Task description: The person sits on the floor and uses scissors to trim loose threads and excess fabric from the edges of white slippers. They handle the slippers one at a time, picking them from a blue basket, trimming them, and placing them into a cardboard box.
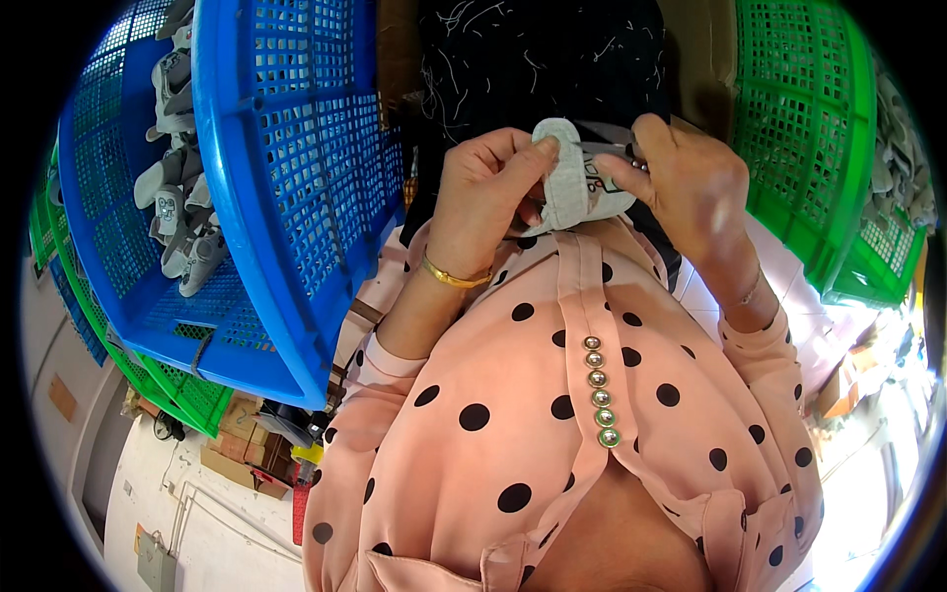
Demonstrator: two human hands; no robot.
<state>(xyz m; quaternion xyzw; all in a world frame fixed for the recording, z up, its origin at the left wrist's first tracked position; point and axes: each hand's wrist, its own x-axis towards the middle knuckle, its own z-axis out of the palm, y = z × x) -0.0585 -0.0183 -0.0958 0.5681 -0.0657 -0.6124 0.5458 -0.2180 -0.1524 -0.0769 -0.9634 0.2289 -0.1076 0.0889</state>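
Note:
A small light grey fabric shoe [566,187] with a dark drawn pattern on its side is held in front of my body. My left hand [483,192] pinches its edge between thumb and fingers. On the other side of the shoe is my right hand [695,187], its fingers curled and its thumb by the patterned part. A small dark, shiny thing [639,164] shows between the right thumb and fingers; most of it is hidden, so its kind is unclear. Black cloth [543,64] strewn with white thread ends lies just beyond both hands.
At my left stands a blue plastic basket [232,207] with several grey patterned shoes [182,212] in it. A green basket [804,128] at my right also holds grey shoes [893,148]. Cardboard boxes [242,444] sit further off by a white wall.

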